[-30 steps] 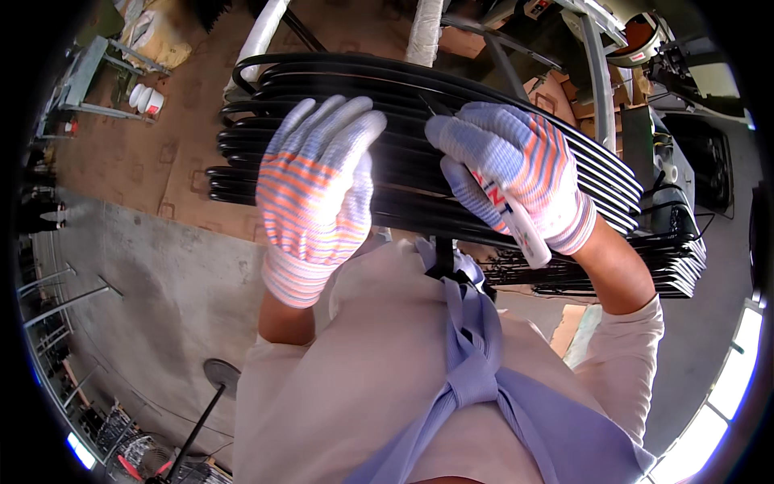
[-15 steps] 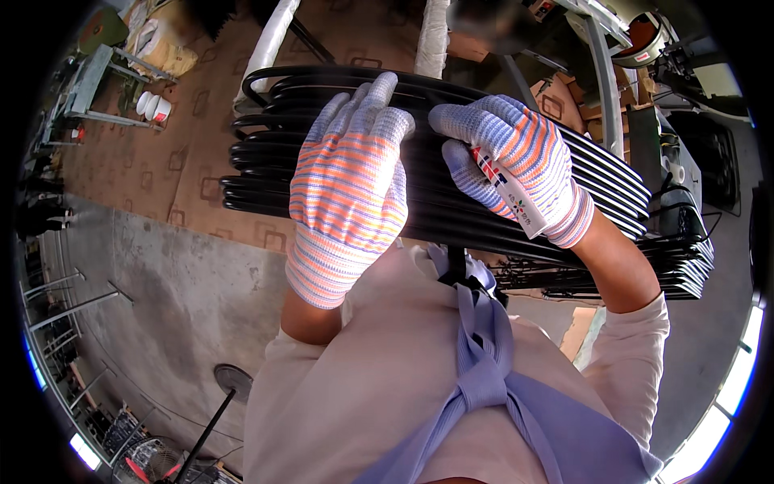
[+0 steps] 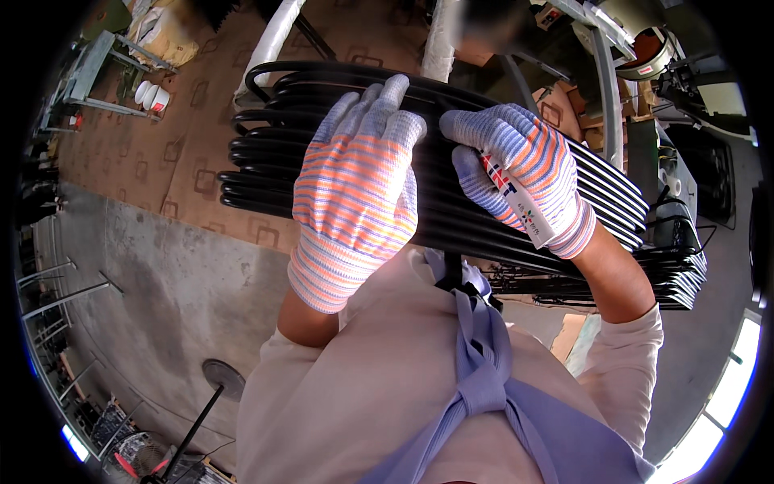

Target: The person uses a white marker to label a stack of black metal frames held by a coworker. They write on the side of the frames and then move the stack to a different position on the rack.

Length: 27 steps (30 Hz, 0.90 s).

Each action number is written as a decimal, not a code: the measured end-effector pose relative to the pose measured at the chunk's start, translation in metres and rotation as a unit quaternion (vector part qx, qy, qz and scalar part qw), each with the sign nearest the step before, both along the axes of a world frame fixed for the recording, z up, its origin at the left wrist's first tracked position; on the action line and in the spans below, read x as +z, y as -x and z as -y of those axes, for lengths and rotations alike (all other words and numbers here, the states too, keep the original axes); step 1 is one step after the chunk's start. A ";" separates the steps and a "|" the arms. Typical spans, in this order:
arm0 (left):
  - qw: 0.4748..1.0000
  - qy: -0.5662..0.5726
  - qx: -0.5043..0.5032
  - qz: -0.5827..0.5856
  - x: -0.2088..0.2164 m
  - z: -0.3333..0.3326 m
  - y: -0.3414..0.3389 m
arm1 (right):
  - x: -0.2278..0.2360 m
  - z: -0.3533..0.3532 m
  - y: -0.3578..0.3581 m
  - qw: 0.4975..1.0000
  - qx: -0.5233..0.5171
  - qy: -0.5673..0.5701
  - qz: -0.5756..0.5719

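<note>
Marker (image 3: 524,210) over black tubes (image 3: 439,202) | our right hand (image 3: 534,164) curls its fingers round it pen-fashion, likely for control | our left hand (image 3: 355,189), fingers nearly straight, grips nothing visible (presumably steadying the tubes)

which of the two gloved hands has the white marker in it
The right hand: it is curled around the white marker. The left hand is open over the black tubes, with no marker visible in it.
</note>
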<state>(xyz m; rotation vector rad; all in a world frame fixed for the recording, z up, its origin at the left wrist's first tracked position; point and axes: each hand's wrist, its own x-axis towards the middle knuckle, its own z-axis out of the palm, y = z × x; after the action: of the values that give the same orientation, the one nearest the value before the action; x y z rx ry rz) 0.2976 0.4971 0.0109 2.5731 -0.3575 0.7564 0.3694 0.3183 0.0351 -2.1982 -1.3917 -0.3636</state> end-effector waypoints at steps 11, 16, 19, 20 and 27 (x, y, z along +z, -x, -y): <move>1.000 0.001 -0.004 -0.005 0.000 0.001 0.001 | -0.015 0.013 -0.002 0.999 -0.002 0.046 0.002; 1.000 -0.001 0.009 -0.005 0.004 0.003 0.002 | -0.003 0.000 0.001 1.000 -0.016 0.021 0.009; 1.000 0.000 0.010 -0.002 0.004 0.003 0.003 | -0.008 0.005 -0.001 1.000 -0.004 0.016 0.025; 1.000 0.001 0.009 -0.002 0.003 0.003 0.003 | -0.008 0.006 -0.002 1.000 0.002 0.016 0.013; 1.000 0.013 -0.001 -0.002 0.000 0.002 0.003 | -0.012 0.013 -0.005 0.999 0.023 0.027 -0.008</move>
<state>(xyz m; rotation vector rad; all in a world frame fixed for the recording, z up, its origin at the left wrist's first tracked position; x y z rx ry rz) 0.2943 0.4951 0.0112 2.5491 -0.3464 0.7496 0.3740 0.3053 0.0230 -2.2031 -1.4561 -0.2947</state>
